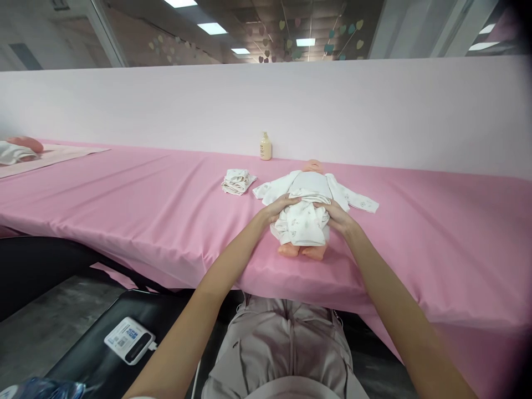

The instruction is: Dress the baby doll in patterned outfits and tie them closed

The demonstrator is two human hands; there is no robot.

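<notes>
Probable step: waist adjustment

Pink cloth-covered surface [166,210]: peach-limbed baby doll [315,252] near front edge, feet toward it. White printed fabric garment [305,224] bunched over its middle, between left hand [281,208] and right hand [338,215], each pinching one side. Next move likely calls for even two-sided tension.
</notes>
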